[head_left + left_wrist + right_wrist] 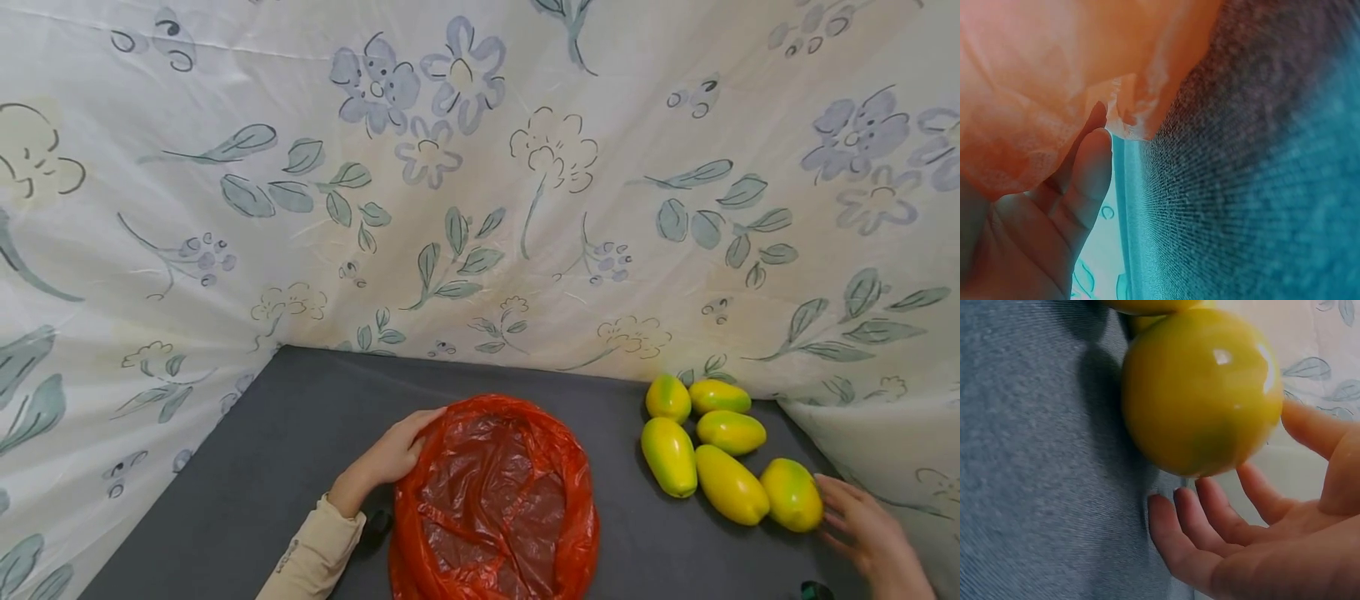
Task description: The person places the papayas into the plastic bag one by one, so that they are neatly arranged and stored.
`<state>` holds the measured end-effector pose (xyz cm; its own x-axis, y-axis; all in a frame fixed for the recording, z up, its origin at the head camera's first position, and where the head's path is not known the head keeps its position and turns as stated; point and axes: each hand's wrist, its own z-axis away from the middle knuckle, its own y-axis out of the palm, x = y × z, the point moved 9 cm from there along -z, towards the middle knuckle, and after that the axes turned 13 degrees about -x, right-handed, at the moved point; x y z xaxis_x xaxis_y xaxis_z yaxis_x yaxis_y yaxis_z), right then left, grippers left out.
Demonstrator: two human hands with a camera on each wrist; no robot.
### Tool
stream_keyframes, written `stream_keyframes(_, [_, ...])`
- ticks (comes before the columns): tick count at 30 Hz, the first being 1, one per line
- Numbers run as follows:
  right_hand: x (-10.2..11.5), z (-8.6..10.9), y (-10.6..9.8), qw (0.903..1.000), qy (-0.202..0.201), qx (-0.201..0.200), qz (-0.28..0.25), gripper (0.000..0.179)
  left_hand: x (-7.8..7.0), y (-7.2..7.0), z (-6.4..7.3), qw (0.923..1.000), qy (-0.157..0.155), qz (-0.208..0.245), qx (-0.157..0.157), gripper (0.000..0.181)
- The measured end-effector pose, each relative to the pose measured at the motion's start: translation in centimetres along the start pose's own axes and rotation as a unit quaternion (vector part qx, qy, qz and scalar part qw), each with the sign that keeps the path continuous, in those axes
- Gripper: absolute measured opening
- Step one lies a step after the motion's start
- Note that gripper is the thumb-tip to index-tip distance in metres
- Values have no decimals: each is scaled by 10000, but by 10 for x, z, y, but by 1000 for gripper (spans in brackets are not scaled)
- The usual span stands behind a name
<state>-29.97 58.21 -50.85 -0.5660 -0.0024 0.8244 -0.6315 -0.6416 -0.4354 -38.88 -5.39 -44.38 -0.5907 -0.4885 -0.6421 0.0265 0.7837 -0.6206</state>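
A red plastic bag (pixel 588 517) stands on the dark tabletop, its mouth rolled outward and facing up. My left hand (pixel 397 450) lies against the bag's far left side, fingers fairly straight along its outside. In the left wrist view the bag's thin film (pixel 1035 112) covers part of the palm and reaches the fingers (pixel 1088 169). At the right, my right hand (pixel 862 525) is beside the nearest yellow-green mango (pixel 791 494). Its thumb and fingers are spread around that mango (pixel 1200 394), fingertips right at the skin, without closing on it.
Several more yellow mangoes (pixel 731 485) lie grouped left of and behind that one. A flower-printed cloth (pixel 465 317) hangs along the back and both sides of the dark tabletop (pixel 315 417). Small black objects (pixel 375 529) show by both wrists.
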Motion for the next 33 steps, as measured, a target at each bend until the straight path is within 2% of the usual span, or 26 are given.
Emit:
stream_keyframes(2, [-4, -4, 5, 9998, -59, 168, 103, 89, 0, -1, 1, 10000, 5, 23, -5, 51])
stream_keyframes(10, [3, 13, 14, 9984, -250, 392, 331, 130, 3, -1, 1, 9999, 23, -63, -75, 51])
stream_keyframes(13, [6, 18, 17, 9963, -388, 558, 528, 139, 3, -1, 1, 10000, -9, -37, -70, 51])
stream_keyframes(17, [5, 23, 19, 9952, -322, 680, 629, 140, 4, 0, 1, 10000, -34, -46, -47, 50])
stream_keyframes(23, [1, 24, 21, 9962, 118, 803, 310, 135, 5, 1, 1, 10000, -26, -75, -58, 51])
stream_keyframes(26, [0, 24, 21, 9963, 155, 817, 215, 129, 6, 0, 1, 9999, 4, -114, -86, 51])
stream_keyframes(33, [1, 23, 13, 9984, 67, 559, -19, 137, 6, 1, 1, 10000, -17, -78, -31, 52])
